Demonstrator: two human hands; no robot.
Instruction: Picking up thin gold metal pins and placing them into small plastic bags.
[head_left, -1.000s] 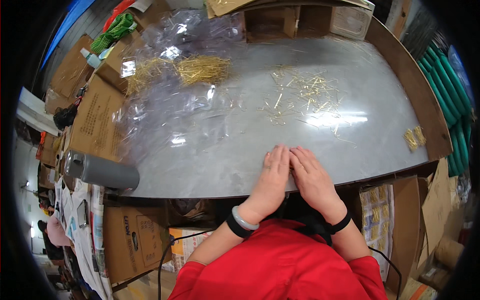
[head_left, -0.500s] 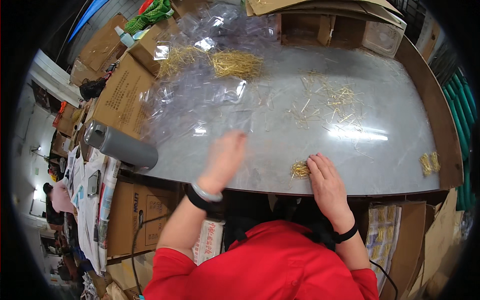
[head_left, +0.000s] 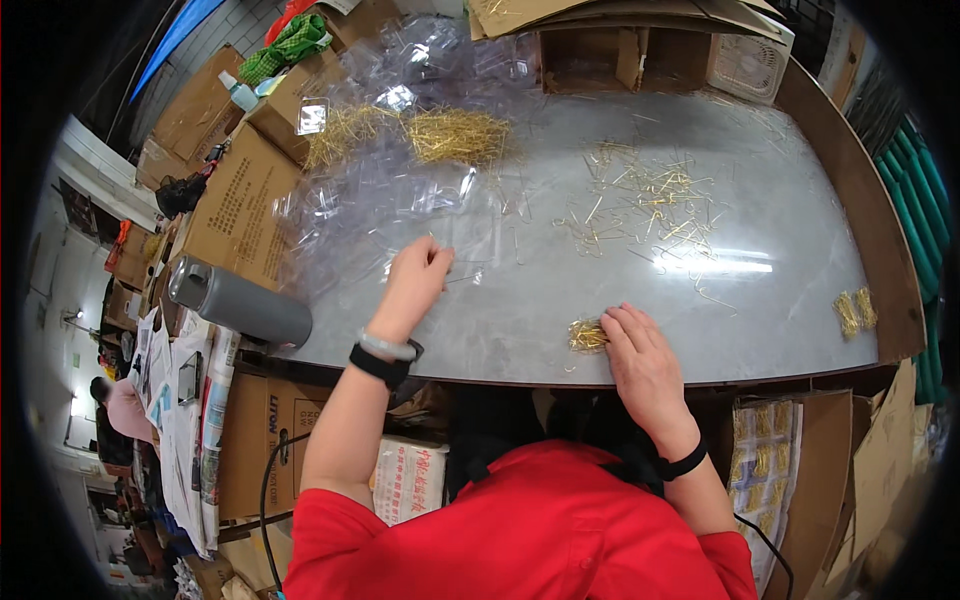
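Observation:
My left hand [head_left: 414, 281] reaches out to a heap of clear plastic bags [head_left: 385, 205] on the grey table [head_left: 520, 330], its fingers pinched on the edge of one bag. My right hand [head_left: 640, 352] rests near the table's front edge, fingers curled against a small bundle of gold pins [head_left: 586, 336]. Loose gold pins [head_left: 645, 200] lie scattered across the middle of the table. A thicker pile of gold pins [head_left: 455, 135] sits at the far left on the plastic.
A grey metal flask [head_left: 240, 303] lies at the table's left front corner. Two small gold bundles [head_left: 855, 310] sit at the right edge. Cardboard boxes [head_left: 235, 200] stand along the left, an open box [head_left: 600, 55] and a small white fan [head_left: 750, 62] at the back.
My hands were together at the front edge. The left hand has moved out to the left onto the plastic bags, while the right stays with the small pin bundle.

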